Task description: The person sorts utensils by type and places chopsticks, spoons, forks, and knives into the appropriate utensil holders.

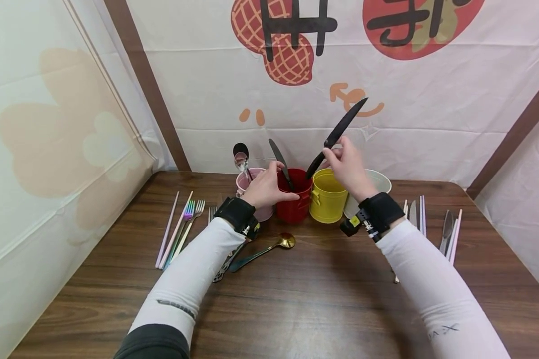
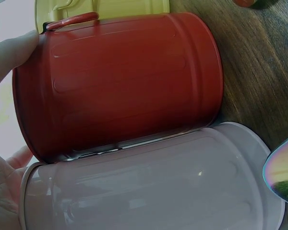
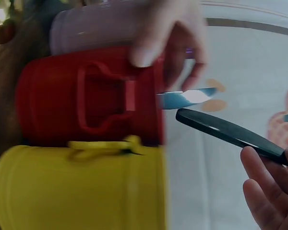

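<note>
My left hand (image 1: 267, 189) holds the rim of a red bucket (image 1: 292, 212), its thumb along the front and its fingers at the far side. A knife (image 1: 278, 154) stands in that bucket with its blade up. My right hand (image 1: 348, 169) pinches a black knife (image 1: 347, 119) near where handle and blade meet. The blade points up and right, while the handle end slants down toward the red bucket's opening. In the right wrist view, this black handle (image 3: 221, 129) hangs just beyond the red rim.
A pink bucket (image 1: 264, 213) with spoons (image 1: 241, 155) stands left of the red one; a yellow bucket (image 1: 328, 202) and a white bucket (image 1: 379, 180) stand right. Forks (image 1: 188, 212) and chopsticks lie left, a gold-bowled spoon (image 1: 287, 241) in front, knives (image 1: 446, 229) and chopsticks right. A printed curtain hangs behind.
</note>
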A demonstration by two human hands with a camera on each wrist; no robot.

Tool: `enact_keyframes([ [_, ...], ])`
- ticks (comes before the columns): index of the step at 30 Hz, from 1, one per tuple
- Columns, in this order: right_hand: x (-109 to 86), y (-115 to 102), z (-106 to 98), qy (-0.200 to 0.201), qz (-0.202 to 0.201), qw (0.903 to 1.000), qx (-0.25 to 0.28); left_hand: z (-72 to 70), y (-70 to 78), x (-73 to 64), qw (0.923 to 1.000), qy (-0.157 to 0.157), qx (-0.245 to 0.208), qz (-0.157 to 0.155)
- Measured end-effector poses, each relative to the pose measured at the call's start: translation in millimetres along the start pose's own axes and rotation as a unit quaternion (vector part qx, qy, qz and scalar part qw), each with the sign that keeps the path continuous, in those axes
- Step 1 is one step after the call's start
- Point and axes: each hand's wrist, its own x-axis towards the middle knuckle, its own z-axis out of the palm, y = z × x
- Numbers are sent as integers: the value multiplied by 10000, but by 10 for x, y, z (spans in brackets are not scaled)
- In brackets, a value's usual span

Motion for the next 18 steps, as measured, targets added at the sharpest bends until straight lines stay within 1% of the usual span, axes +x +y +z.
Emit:
enact_keyframes([
  [3, -2, 79, 114, -271, 72, 9994, -190, -8, 15, -4, 10000, 14, 61, 24],
  [7, -10, 159, 241, -607, 114, 9953, -752, -14, 30, 3, 9998, 63, 175, 114],
  [11, -9, 200, 347, -849, 180, 9854, -1467, -8, 31, 15, 9996, 76, 201, 159],
  [13, -1, 206, 392, -962, 237, 9797, -1744, -2, 24, 17, 9996, 81, 193, 171],
  [18, 27, 203, 485, -1261, 348, 9675, -2163, 8, 9, 6, 9996, 100, 192, 152],
])
